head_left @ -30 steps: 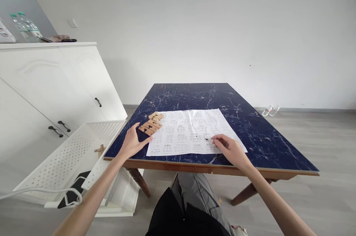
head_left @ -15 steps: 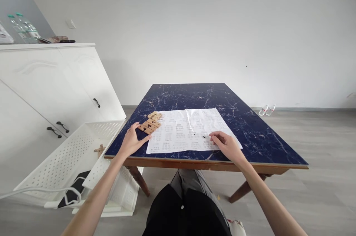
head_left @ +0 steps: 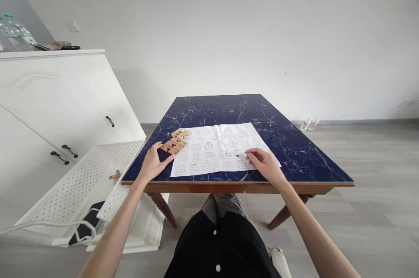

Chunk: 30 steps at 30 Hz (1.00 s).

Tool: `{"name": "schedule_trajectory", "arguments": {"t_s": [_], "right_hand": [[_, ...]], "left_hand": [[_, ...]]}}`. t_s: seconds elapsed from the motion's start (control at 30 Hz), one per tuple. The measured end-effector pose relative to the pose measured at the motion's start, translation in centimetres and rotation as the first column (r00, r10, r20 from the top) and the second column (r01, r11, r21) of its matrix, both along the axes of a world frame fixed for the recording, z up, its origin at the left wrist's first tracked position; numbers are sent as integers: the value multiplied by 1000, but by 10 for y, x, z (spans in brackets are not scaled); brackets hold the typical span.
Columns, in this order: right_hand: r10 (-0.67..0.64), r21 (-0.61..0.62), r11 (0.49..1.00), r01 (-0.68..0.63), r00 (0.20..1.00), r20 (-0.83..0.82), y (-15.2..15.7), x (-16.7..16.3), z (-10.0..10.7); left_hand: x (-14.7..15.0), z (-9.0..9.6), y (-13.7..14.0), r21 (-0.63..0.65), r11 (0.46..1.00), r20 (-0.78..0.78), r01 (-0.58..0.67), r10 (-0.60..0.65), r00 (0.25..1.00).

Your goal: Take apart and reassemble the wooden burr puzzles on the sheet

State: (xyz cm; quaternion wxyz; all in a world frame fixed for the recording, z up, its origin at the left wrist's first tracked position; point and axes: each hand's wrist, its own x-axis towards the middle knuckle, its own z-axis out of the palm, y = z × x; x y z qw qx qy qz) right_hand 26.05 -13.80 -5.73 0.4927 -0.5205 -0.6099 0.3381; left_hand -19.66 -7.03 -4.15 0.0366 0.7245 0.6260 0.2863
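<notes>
Several flat wooden pieces [head_left: 174,145] with cut-outs lie side by side at the left edge of a printed white sheet [head_left: 209,156]. Just beyond them sits a small stack of paler wooden pieces [head_left: 180,133]. My left hand [head_left: 153,165] is open, thumb and fingers spread around the near left ends of the row and touching it. On the sheet's right part rests my right hand [head_left: 264,165], fingers loosely bent and slightly apart, nothing visible in them. A small black mark or bit [head_left: 237,155] shows on the paper left of its fingertips.
The sheet lies on a blue marbled table [head_left: 225,110] with a wooden edge. At the left, a perforated white bin [head_left: 62,195] holds a wooden piece [head_left: 115,176], beside a white cabinet [head_left: 65,94]. Two clear bottles [head_left: 309,124] stand on the floor behind the table, right.
The view has shifted slightly, so the table sits a little higher and further left. Both hands stay in nearly the same places beside the pieces and on the sheet.
</notes>
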Motion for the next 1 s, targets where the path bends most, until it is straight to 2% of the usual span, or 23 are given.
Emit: {"name": "schedule_trajectory", "arguments": {"t_s": [0.23, 1.0], "right_hand": [[-14, 0, 1000, 14, 1000, 5, 0, 1, -2], [-42, -10, 999, 42, 999, -11, 1, 1, -1]], "left_hand": [[-1, -5, 3, 0, 1000, 0, -3, 3, 1000], [5, 2, -4, -63, 998, 36, 0, 2, 999]]}}
